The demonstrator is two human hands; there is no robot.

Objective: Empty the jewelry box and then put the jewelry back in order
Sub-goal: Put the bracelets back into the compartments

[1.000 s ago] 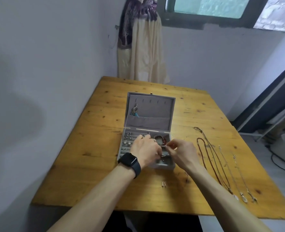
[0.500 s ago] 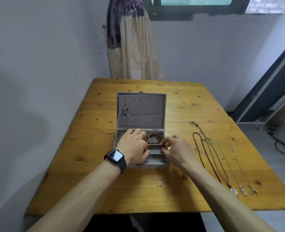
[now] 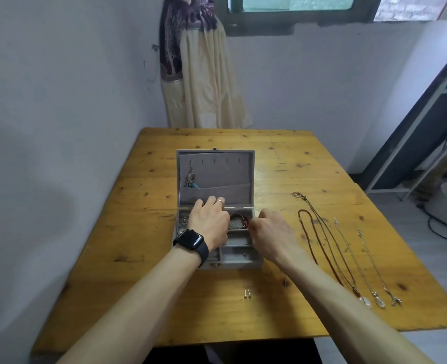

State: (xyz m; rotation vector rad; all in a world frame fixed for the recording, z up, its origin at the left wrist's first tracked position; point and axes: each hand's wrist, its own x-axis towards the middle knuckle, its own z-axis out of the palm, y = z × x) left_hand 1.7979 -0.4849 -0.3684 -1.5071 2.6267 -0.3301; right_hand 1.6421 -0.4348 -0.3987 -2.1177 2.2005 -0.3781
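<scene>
Reaching into the box (image 3: 233,265) with my left hand (image 3: 212,224) spread flat, right hand (image 3: 271,230) curled beside the bracelets (image 3: 239,221), hold unclear; a hasty tug could tangle them.

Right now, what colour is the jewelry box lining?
Grey; the lining shows best in the head view.

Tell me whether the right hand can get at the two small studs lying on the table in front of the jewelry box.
Probably yes. The studs lie on bare table in front of the jewelry box, uncovered, and the right hand only needs to draw back from over the box.
</scene>
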